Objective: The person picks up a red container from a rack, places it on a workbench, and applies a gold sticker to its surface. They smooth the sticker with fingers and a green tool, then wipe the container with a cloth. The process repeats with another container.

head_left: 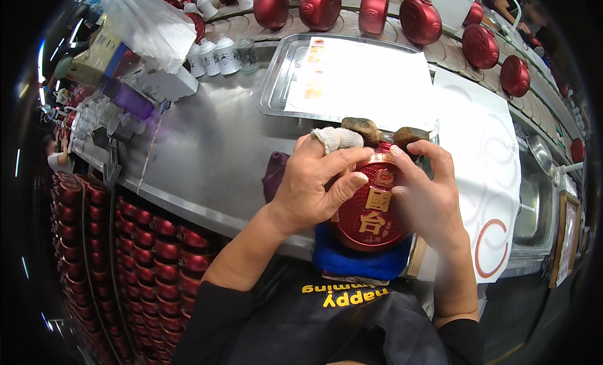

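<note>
A round, flat red bottle with raised gold lettering lies face up on a blue cloth before me. Around its shoulder runs a gold strip. My left hand rests along the bottle's left side, index fingertip on the strip and thumb over the face. One of its fingers wears a white knitted sleeve. From the right, my right hand grips the bottle's shoulder, its fingertips at the strip's other end; it is partly blurred. Two brown, rough lumps flank the bottle's neck.
Beyond my hands is a metal tray with a white sheet bearing gold-red stickers. More red bottles stand on a slatted conveyor. White bottles sit far left, a sink right, stacked red bottles below left.
</note>
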Demonstrator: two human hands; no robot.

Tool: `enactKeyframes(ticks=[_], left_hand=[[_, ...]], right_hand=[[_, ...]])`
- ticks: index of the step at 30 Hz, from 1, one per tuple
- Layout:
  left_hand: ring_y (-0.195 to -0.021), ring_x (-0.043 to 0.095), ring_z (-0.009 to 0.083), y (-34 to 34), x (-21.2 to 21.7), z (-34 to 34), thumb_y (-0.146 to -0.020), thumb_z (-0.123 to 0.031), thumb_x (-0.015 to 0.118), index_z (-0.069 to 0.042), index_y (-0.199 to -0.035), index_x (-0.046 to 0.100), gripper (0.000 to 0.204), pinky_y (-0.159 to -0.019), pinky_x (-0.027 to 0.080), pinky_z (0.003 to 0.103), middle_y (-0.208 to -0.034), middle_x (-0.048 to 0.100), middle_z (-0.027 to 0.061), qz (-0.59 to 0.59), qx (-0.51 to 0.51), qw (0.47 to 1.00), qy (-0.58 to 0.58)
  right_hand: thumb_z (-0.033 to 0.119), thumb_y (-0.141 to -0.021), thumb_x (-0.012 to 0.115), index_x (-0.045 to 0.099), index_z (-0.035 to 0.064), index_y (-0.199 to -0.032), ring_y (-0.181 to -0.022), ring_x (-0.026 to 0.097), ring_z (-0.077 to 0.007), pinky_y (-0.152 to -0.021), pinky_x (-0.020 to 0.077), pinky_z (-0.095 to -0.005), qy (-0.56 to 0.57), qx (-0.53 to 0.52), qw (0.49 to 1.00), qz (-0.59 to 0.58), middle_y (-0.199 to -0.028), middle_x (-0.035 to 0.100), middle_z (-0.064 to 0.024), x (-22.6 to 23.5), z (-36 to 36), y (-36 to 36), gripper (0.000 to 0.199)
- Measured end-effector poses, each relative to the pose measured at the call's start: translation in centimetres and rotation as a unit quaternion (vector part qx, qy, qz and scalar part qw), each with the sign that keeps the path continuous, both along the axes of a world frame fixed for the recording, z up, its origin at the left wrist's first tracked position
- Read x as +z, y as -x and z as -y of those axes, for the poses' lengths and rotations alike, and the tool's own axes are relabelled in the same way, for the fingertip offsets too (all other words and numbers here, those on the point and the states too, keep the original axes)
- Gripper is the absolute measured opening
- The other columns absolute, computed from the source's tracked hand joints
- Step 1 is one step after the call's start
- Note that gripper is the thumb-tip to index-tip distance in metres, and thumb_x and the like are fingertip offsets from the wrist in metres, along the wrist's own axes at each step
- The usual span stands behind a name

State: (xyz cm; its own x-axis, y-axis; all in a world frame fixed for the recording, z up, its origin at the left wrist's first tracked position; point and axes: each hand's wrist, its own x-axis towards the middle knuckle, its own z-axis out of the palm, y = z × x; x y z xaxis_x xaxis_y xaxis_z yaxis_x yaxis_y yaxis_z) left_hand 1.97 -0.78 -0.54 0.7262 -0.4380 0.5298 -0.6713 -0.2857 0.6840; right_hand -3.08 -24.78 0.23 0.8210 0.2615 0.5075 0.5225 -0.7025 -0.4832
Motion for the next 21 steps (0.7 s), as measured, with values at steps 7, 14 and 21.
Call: enactKeyframes(ticks=[7,14,21], left_hand=[[-0.098,0.065,0.0318,0.6,-0.6,-0.9,-0.099,-0.042,0.067,-0.006,-0.110,0.075,0.038,-0.091,0.046,0.042,-0.107,0.071,0.0138,0.058,0.028,0.998,0.014],[-0.088,0.060,0.0268,1.9,-0.8,-1.0,-0.097,-0.030,0.071,-0.003,-0.094,0.063,0.028,-0.088,0.047,0.036,-0.093,0.066,0.0109,-0.100,0.086,0.989,0.073],[-0.091,0.054,0.0145,2.3,-1.9,-1.1,-0.098,-0.021,0.068,-0.002,-0.101,0.058,0.022,-0.086,0.047,0.032,-0.095,0.060,0.0036,-0.375,0.006,0.890,0.260]], right_hand=[[0.014,-0.082,0.079,0.070,0.0103,-0.130,-0.118,0.056,-0.0370,-0.100,0.0483,-0.0469,0.055,0.000,0.998,0.012,-0.126,0.057,-0.0163,1.1,-0.6,-0.1,0.049],[0.014,-0.080,0.080,0.070,0.0146,-0.130,-0.123,0.053,-0.0366,-0.103,0.0444,-0.0485,0.109,0.000,0.994,0.012,-0.132,0.055,-0.0139,1.7,-2.0,-0.2,0.050],[0.014,-0.078,0.081,0.070,0.0176,-0.130,-0.126,0.051,-0.0357,-0.102,0.0435,-0.0488,0.146,-0.005,0.989,0.027,-0.133,0.055,-0.0120,2.1,-2.8,-0.4,0.054]])
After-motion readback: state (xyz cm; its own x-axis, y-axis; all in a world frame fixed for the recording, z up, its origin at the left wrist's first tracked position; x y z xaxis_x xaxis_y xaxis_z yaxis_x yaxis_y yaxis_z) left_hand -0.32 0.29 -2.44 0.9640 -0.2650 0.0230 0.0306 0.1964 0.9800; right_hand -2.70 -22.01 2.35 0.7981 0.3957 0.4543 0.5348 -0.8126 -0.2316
